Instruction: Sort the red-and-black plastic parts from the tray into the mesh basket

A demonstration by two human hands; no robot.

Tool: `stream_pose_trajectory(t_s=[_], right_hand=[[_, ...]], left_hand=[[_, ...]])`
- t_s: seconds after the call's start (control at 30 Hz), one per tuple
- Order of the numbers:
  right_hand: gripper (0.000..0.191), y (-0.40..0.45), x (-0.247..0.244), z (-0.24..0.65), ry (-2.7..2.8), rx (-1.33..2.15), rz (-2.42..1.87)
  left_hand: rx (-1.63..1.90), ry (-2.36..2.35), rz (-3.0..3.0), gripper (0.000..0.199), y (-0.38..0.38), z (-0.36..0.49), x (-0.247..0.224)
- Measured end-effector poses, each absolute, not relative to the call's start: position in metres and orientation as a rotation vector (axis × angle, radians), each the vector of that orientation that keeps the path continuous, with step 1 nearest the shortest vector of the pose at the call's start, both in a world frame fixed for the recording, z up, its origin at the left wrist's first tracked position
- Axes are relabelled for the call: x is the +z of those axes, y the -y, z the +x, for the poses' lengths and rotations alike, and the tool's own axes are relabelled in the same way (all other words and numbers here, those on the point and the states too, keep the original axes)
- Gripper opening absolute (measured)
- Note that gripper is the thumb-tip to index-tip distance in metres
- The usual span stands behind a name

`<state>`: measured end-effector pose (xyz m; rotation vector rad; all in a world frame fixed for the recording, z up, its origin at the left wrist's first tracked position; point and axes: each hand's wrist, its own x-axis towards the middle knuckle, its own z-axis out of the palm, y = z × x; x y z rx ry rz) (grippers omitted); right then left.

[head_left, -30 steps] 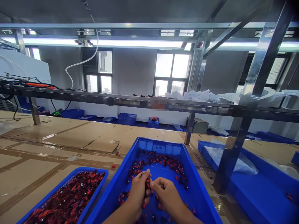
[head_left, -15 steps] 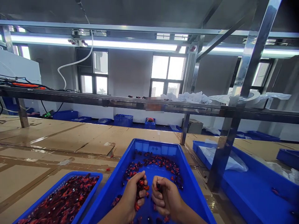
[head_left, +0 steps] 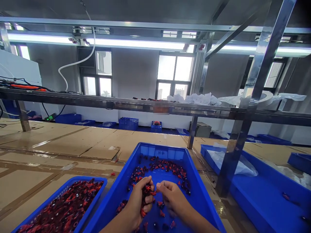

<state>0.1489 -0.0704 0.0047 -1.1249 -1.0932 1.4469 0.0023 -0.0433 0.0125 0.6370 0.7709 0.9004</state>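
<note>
Several small red and black pieces (head_left: 167, 165) lie spread over the floor of a deep blue tray (head_left: 110, 194). Above its near part my left hand (head_left: 139, 200) is curled round a clump of these pieces, with some red ones poking out between thumb and fingers. Close on its right, my right hand (head_left: 173, 197) has thumb and forefinger pinched together beside the clump; anything between them is too small to tell. A few loose pieces lie below and between the hands. A shallower blue basket (head_left: 105, 183) at the left is heaped with similar pieces.
A long blue tray (head_left: 257, 197) with a plastic bag (head_left: 243, 165) stands at the right, behind a slanted metal post (head_left: 233, 152). A metal shelf rail (head_left: 116, 106) crosses ahead, carrying crumpled white plastic. Taped cardboard (head_left: 80, 142) covers the table.
My right hand has turned, its fingertips now nearer my left hand, and the dark piece seen in it before no longer shows. More loose pieces are visible below the hands.
</note>
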Motion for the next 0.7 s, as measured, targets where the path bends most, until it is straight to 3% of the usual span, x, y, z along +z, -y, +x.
stream_pose_trajectory(t_s=[0.2, 0.33, 0.53, 0.7], right_hand=[[0.020, 0.075, 0.008, 0.154, 1.635, 0.883, -1.349], [0.015, 0.076, 0.006, 0.164, 1.551, 1.261, -1.297], [0.028, 0.076, 0.009, 0.169, 1.259, 1.718, -1.199], [0.037, 0.071, 0.015, 0.174, 0.937, 1.849, -1.041]], left_hand=[[0.739, -0.852, 0.768, 0.034, 0.048, 0.001, 0.012], [0.689, -0.844, 0.875, 0.035, 0.054, 0.006, 0.012], [0.800, -0.793, 0.844, 0.041, 0.052, 0.009, 0.011], [0.848, -0.850, 0.894, 0.045, 0.048, 0.008, 0.011]])
